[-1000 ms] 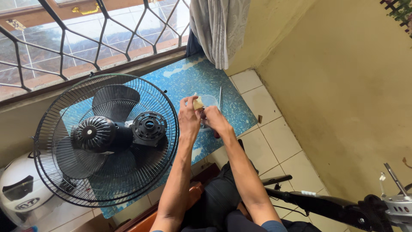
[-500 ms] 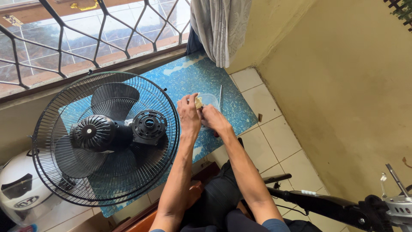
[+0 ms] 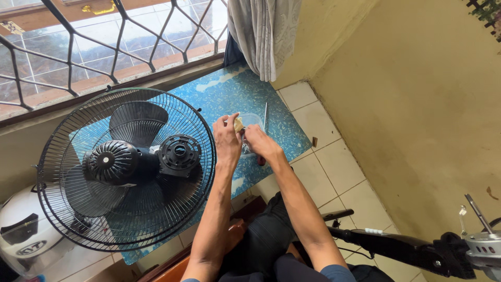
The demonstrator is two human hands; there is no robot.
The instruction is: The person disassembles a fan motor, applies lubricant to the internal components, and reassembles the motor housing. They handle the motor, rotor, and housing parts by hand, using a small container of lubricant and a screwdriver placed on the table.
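My left hand (image 3: 227, 139) pinches a small yellowish piece (image 3: 238, 125) between thumb and fingers, just above a clear plastic container (image 3: 251, 121) on the blue patterned mat (image 3: 250, 94). My right hand (image 3: 258, 142) is closed beside it, over the container's near edge; what it grips is hidden. A thin metal tool (image 3: 265, 116) with a red handle end lies right of the container. A black fan (image 3: 128, 167) with its wire guard, blades and motor lies flat on the mat, left of my hands.
A barred window (image 3: 104, 36) runs along the far side and a grey curtain (image 3: 263, 31) hangs at the corner. A white helmet (image 3: 26, 235) sits at the lower left. A black bar with metal parts (image 3: 412, 248) crosses the tiled floor at the lower right.
Both hands stay together over the container, with the left fingers shifting slightly on the yellowish piece. The fan has not moved.
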